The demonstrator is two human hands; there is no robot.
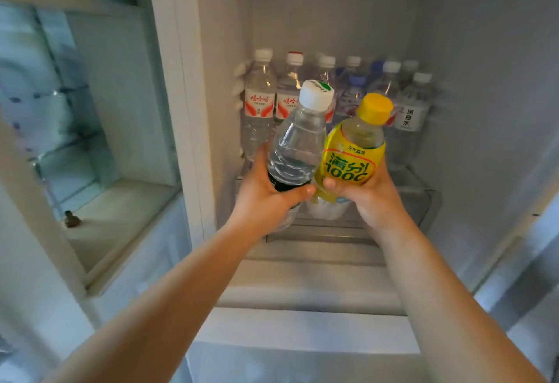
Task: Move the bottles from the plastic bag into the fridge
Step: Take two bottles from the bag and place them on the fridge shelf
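Observation:
My left hand (260, 198) grips a clear water bottle (298, 143) with a white cap, tilted to the right. My right hand (367, 198) grips a yellow drink bottle (352, 155) with a yellow cap and yellow label. Both bottles are held side by side, touching, in front of the open fridge's glass shelf (417, 189). Several water bottles (260, 104) with white caps stand in rows at the back of that shelf. The plastic bag is out of view.
The fridge's white side walls (484, 110) enclose the shelf. The open fridge door (90, 128) with clear door bins stands at the left. A small dark object (71, 219) lies in a door bin. A white ledge (308, 285) runs below the shelf.

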